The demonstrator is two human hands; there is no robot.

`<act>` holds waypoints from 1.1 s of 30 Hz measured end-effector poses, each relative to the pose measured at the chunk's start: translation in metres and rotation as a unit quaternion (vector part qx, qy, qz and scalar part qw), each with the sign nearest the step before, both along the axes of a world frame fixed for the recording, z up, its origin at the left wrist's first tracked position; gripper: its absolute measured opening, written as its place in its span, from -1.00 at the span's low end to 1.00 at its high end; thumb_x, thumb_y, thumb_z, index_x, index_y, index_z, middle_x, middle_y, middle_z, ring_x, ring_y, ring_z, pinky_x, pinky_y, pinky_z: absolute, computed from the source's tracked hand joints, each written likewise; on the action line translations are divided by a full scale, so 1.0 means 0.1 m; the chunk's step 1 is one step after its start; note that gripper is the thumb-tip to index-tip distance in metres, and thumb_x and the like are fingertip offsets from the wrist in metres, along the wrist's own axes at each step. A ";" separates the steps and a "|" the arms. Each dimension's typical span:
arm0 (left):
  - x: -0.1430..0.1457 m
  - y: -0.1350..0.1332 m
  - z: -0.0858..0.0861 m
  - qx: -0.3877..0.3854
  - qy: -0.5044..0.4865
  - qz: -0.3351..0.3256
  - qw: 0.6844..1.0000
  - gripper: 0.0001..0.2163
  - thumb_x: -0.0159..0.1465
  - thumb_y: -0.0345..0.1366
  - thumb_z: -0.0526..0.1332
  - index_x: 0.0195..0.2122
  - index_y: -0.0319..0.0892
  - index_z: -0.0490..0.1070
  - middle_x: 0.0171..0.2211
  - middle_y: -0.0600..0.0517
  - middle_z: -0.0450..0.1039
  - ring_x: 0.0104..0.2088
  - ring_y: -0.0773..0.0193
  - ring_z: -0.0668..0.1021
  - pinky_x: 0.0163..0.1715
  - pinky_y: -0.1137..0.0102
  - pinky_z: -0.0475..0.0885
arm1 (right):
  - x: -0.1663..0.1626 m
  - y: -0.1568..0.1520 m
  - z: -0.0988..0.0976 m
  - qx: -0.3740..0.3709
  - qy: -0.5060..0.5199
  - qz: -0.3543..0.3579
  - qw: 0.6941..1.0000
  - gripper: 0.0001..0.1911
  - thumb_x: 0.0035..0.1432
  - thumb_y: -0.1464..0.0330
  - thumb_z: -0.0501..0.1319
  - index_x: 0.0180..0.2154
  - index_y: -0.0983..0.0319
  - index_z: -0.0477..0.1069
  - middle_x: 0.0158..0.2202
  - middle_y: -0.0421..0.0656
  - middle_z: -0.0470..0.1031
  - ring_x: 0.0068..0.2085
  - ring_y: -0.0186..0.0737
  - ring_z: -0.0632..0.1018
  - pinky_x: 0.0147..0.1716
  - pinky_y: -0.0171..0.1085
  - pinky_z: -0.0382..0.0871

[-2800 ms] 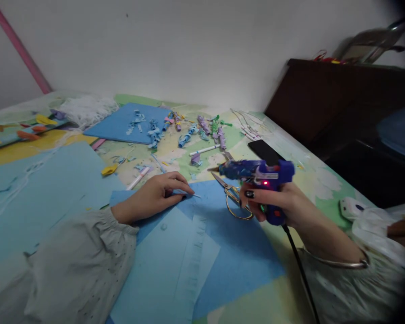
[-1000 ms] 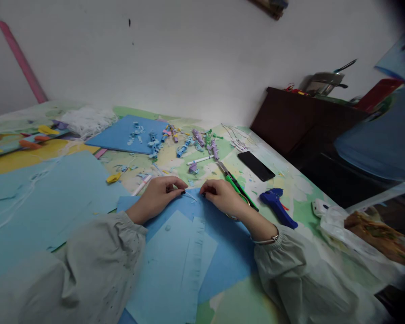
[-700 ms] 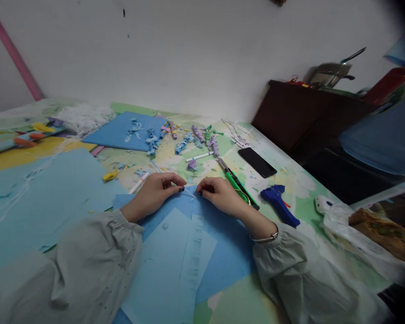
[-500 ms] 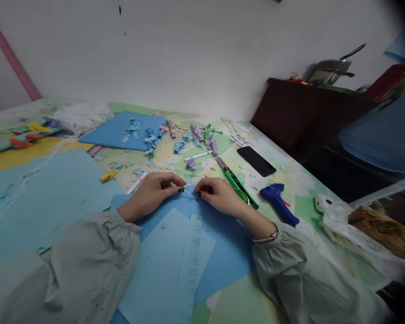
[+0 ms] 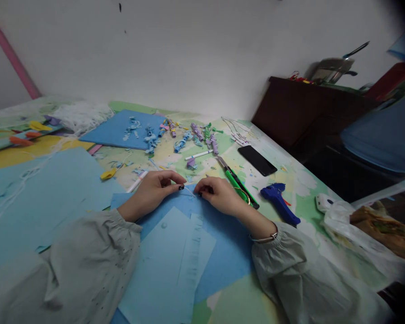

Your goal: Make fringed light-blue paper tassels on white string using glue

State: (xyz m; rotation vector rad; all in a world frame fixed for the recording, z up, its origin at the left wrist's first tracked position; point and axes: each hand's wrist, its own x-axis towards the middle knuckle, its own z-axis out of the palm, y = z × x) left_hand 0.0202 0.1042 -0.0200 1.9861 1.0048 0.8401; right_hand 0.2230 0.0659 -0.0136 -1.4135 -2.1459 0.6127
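My left hand (image 5: 156, 191) and my right hand (image 5: 218, 196) rest close together on a blue foam sheet (image 5: 222, 252). Both pinch the ends of a thin white stick (image 5: 189, 191) that lies between their fingertips. A paler blue sheet (image 5: 165, 270) with a fringed strip lies just below my hands. A blue glue gun (image 5: 278, 202) lies on the table to the right of my right hand, nobody holding it. Scissors with green handles (image 5: 236, 182) lie just beyond my right hand.
A black phone (image 5: 257, 160) lies further right. Rolled paper flowers in blue and purple (image 5: 195, 135) and a blue sheet (image 5: 121, 130) are scattered at the back. A large pale blue sheet (image 5: 37, 193) covers the left. A plastic bag (image 5: 357, 229) sits at the right edge, beside a dark cabinet (image 5: 300, 108).
The right hand put the glue gun down on the table at the right and came to the stick beside the left hand. Over the last second the hands barely moved.
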 end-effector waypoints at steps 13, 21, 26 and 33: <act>-0.02 0.02 -0.03 -0.007 0.008 0.005 1.000 -0.85 0.11 -0.29 0.20 -0.33 -0.19 0.49 -0.38 0.03 0.52 -0.41 0.29 0.49 -0.43 0.43 0.33 | -0.01 -0.02 -0.03 0.038 -0.011 -0.012 0.999 -0.74 -0.08 0.66 0.15 -0.38 0.29 0.50 -0.48 -0.21 0.42 -0.45 -0.40 0.38 -0.43 -0.41 0.21; -0.03 0.05 -0.06 -0.012 0.012 -0.015 1.000 -0.87 0.11 -0.33 0.19 -0.35 -0.17 0.50 -0.37 0.04 0.53 -0.37 0.27 0.51 -0.38 0.42 0.36 | -0.01 -0.04 -0.04 0.058 -0.022 0.011 0.998 -0.71 -0.06 0.65 0.14 -0.36 0.25 0.54 -0.45 -0.20 0.41 -0.44 -0.41 0.37 -0.40 -0.40 0.20; -0.03 0.04 -0.06 -0.014 0.010 -0.023 1.000 -0.88 0.11 -0.35 0.19 -0.35 -0.17 0.50 -0.36 0.05 0.53 -0.36 0.27 0.51 -0.36 0.42 0.36 | -0.01 -0.05 -0.04 0.059 -0.029 0.018 0.998 -0.73 -0.05 0.62 0.13 -0.35 0.26 0.52 -0.45 -0.20 0.40 -0.45 -0.40 0.36 -0.41 -0.40 0.20; -0.04 0.05 -0.05 -0.009 0.018 -0.023 1.000 -0.89 0.11 -0.35 0.20 -0.36 -0.16 0.51 -0.39 0.08 0.53 -0.38 0.30 0.50 -0.39 0.46 0.34 | -0.03 -0.02 -0.06 0.063 -0.034 0.010 0.997 -0.77 -0.02 0.56 0.13 -0.35 0.27 0.52 -0.46 -0.18 0.42 -0.43 -0.37 0.37 -0.41 -0.39 0.20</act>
